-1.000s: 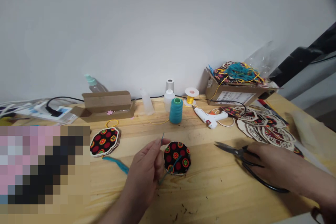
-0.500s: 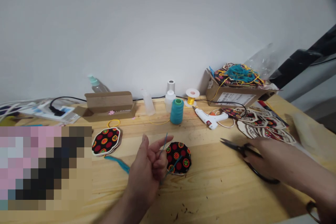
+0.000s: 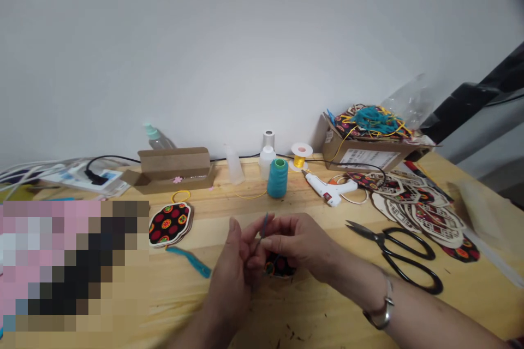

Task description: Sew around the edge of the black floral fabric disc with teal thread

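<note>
My left hand [image 3: 235,275] and my right hand [image 3: 297,242] meet at the middle of the wooden table. Both pinch a thin teal thread [image 3: 264,226] that sticks up between the fingertips. Under my right hand lies a round black fabric patch with red and yellow flowers [image 3: 278,268], mostly hidden. The black scissors [image 3: 393,248] lie on the table to the right, free of either hand. A teal thread spool [image 3: 277,178] stands upright behind my hands.
A stack of flowered patches [image 3: 170,223] and a teal strip [image 3: 190,262] lie to the left. A white glue gun [image 3: 329,188], yellow spool [image 3: 301,155], bottles, an open cardboard box [image 3: 174,169], a box of scraps [image 3: 368,136] and patterned cut-outs [image 3: 417,207] line the back and right.
My right hand let go of the scissors, left them on the table and moved left to join my left hand at the thread, covering the patch.
</note>
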`<move>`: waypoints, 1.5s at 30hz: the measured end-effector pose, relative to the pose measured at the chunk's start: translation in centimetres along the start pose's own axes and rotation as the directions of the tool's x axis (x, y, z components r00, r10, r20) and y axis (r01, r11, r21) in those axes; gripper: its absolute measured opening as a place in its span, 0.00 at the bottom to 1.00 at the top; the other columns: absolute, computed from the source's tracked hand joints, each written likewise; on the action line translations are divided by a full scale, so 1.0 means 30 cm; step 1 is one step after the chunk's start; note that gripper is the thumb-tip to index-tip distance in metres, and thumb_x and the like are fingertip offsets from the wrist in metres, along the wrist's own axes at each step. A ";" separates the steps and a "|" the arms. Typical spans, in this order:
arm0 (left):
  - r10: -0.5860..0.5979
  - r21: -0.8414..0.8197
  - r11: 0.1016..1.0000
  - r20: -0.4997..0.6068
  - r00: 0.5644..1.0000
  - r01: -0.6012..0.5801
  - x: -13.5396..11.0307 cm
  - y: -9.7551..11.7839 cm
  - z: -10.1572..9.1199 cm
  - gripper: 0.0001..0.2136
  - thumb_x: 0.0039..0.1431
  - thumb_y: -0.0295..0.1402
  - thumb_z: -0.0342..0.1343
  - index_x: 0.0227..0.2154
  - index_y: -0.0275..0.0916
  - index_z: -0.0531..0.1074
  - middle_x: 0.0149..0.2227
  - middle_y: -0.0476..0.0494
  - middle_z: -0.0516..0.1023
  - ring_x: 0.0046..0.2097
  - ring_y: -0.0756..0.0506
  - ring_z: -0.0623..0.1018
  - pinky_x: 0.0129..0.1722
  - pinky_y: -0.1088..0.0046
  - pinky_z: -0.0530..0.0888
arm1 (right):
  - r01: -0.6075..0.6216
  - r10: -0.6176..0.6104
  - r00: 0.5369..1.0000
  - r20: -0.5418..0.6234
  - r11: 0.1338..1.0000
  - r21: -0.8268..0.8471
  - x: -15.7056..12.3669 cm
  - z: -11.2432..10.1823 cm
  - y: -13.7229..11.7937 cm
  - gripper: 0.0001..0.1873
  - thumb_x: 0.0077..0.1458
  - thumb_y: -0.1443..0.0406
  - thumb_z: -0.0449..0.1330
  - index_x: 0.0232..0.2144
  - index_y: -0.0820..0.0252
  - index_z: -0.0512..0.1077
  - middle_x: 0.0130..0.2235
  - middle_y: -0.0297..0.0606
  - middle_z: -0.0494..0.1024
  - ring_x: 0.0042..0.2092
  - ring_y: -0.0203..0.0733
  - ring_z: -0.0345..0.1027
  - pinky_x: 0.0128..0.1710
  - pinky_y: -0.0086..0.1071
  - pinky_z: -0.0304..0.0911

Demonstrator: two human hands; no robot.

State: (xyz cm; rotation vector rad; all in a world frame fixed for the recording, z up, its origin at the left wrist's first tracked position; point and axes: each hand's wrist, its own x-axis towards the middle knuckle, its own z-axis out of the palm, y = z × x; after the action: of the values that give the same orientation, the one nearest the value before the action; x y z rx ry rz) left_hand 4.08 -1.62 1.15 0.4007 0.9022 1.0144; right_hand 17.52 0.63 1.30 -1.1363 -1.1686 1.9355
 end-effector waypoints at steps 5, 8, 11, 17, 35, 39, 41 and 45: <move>0.014 0.050 0.999 -0.018 1.000 -0.013 -0.001 -0.009 0.006 0.26 0.53 0.52 0.48 0.42 0.35 0.75 0.27 0.43 0.74 0.19 0.56 0.56 0.16 0.81 0.51 | 0.027 -0.032 0.998 0.052 0.994 0.105 0.003 0.003 0.036 0.13 0.42 0.63 0.65 0.32 0.64 0.75 0.26 0.33 0.74 0.24 0.28 0.61 0.23 0.23 0.54; 0.017 0.102 0.995 -0.020 1.000 -0.015 -0.001 -0.015 0.002 0.27 0.54 0.52 0.46 0.44 0.36 0.74 0.30 0.41 0.75 0.20 0.55 0.59 0.17 0.80 0.54 | 0.058 -0.062 0.998 0.031 0.992 0.111 0.006 0.004 0.050 0.12 0.42 0.63 0.65 0.32 0.64 0.75 0.27 0.34 0.74 0.25 0.29 0.63 0.25 0.24 0.56; 0.046 0.185 0.982 -0.014 0.999 -0.042 0.001 -0.022 -0.007 0.28 0.53 0.53 0.45 0.46 0.36 0.73 0.28 0.42 0.74 0.20 0.54 0.57 0.17 0.78 0.53 | 0.066 -0.067 0.998 0.011 0.992 0.111 0.003 0.004 0.048 0.10 0.42 0.64 0.65 0.29 0.64 0.75 0.24 0.33 0.74 0.23 0.28 0.62 0.23 0.23 0.54; 0.069 0.284 0.956 0.043 0.997 -0.079 0.007 -0.029 -0.018 0.31 0.54 0.54 0.41 0.50 0.35 0.69 0.15 0.56 0.54 0.19 0.53 0.50 0.19 0.77 0.47 | 0.054 -0.051 0.998 -0.047 0.997 0.055 -0.004 -0.001 0.033 0.08 0.43 0.63 0.63 0.23 0.65 0.73 0.19 0.32 0.72 0.19 0.27 0.59 0.18 0.23 0.51; 0.125 0.565 0.817 0.028 0.992 -0.119 -0.001 -0.011 0.014 0.10 0.54 0.39 0.53 0.24 0.38 0.70 0.16 0.55 0.59 0.20 0.52 0.57 0.20 0.77 0.54 | 0.250 -0.366 0.914 -0.177 0.849 -0.466 0.001 -0.054 0.005 0.05 0.47 0.66 0.59 0.23 0.62 0.72 0.23 0.29 0.71 0.27 0.32 0.62 0.27 0.25 0.57; 0.121 0.548 0.827 0.047 0.992 -0.127 0.005 -0.015 0.002 0.09 0.51 0.37 0.56 0.21 0.38 0.70 0.17 0.54 0.61 0.22 0.51 0.60 0.22 0.77 0.57 | 0.264 -0.392 0.909 -0.139 0.802 -0.536 -0.002 -0.058 0.005 0.05 0.49 0.67 0.58 0.23 0.61 0.71 0.23 0.29 0.71 0.28 0.32 0.62 0.28 0.25 0.57; 0.103 0.512 0.852 0.040 0.994 -0.109 0.008 -0.018 -0.003 0.09 0.50 0.37 0.57 0.21 0.37 0.70 0.17 0.54 0.61 0.20 0.52 0.59 0.20 0.79 0.55 | 0.264 -0.408 0.902 -0.139 0.779 -0.569 0.000 -0.067 -0.001 0.06 0.50 0.67 0.57 0.23 0.61 0.70 0.23 0.30 0.71 0.28 0.33 0.63 0.28 0.25 0.57; 0.091 0.362 0.930 -0.052 0.995 -0.066 0.013 -0.022 -0.007 0.09 0.51 0.38 0.57 0.25 0.37 0.72 0.14 0.59 0.55 0.17 0.56 0.51 0.16 0.81 0.47 | 0.256 -0.558 0.817 -0.148 0.580 -0.773 0.001 -0.099 -0.016 0.05 0.52 0.69 0.56 0.26 0.62 0.71 0.29 0.34 0.71 0.32 0.35 0.63 0.33 0.28 0.58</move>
State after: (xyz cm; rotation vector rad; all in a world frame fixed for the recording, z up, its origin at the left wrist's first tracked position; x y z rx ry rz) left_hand 4.37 -1.62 0.42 0.7201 1.1463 0.9387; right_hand 20.18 2.01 0.98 -1.3657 -1.8468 0.7965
